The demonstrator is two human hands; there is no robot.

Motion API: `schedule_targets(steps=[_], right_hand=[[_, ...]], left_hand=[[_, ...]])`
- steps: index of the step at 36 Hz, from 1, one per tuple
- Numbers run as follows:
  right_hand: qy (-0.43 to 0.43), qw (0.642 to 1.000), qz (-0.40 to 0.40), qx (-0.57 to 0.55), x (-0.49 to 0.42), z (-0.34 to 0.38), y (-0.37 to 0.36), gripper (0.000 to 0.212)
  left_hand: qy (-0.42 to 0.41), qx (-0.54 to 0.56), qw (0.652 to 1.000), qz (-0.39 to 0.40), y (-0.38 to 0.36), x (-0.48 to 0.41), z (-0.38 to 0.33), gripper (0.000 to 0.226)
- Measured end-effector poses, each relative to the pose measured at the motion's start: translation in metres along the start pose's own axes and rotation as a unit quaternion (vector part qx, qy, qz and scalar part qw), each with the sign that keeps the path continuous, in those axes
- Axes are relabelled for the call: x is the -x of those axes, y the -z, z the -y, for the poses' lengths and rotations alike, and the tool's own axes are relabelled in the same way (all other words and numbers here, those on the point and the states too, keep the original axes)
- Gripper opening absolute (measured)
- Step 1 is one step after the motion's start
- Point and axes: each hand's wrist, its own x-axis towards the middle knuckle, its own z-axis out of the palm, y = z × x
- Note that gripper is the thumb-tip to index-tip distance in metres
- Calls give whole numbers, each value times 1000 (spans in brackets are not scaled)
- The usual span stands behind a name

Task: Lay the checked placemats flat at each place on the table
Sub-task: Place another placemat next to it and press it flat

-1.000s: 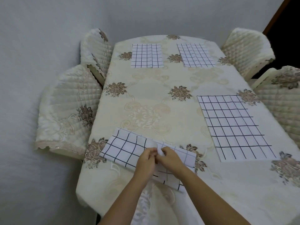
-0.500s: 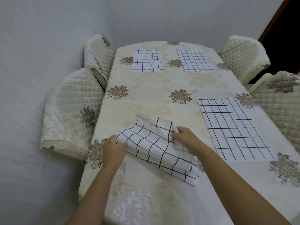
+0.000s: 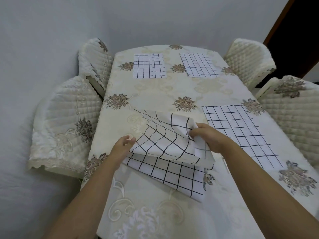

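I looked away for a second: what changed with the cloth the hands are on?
The hands moved apart from the middle of the near placemat: the left hand to its left edge, the right hand gripping the upper layer and lifting it open, away from the person. The three laid placemats stayed flat on the table.

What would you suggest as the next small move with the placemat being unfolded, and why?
Probably carry the raised half of the near placemat away from the body and lower it onto the tablecloth. The left hand and right hand each have a grip on it in the air, while its lower half lies on the cloth. The other three placemats lie flat.
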Motion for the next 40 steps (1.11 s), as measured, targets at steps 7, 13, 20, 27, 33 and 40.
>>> schedule_targets(steps=[7, 13, 20, 27, 33, 40], right_hand=[[43, 992, -7, -118, -1, 12, 7, 17], [-8, 989, -100, -111, -22, 5, 17, 10], [-112, 971, -159, -140, -16, -47, 31, 49], [-143, 952, -146, -229, -3, -93, 24, 43], [-159, 954, -81, -243, 8, -113, 16, 44], [-217, 965, 24, -142, 22, -129, -1, 26]], left_hand=[[23, -29, 999, -24, 8, -5, 0, 57], [13, -42, 999, -22, 19, -2, 3, 22], [45, 28, 993, -109, 29, 1, 13, 21], [118, 143, 970, -155, 30, -1, 17, 27], [168, 243, 939, -174, 30, -2, 21, 18], [196, 335, 907, -161, 34, -7, 28, 24]])
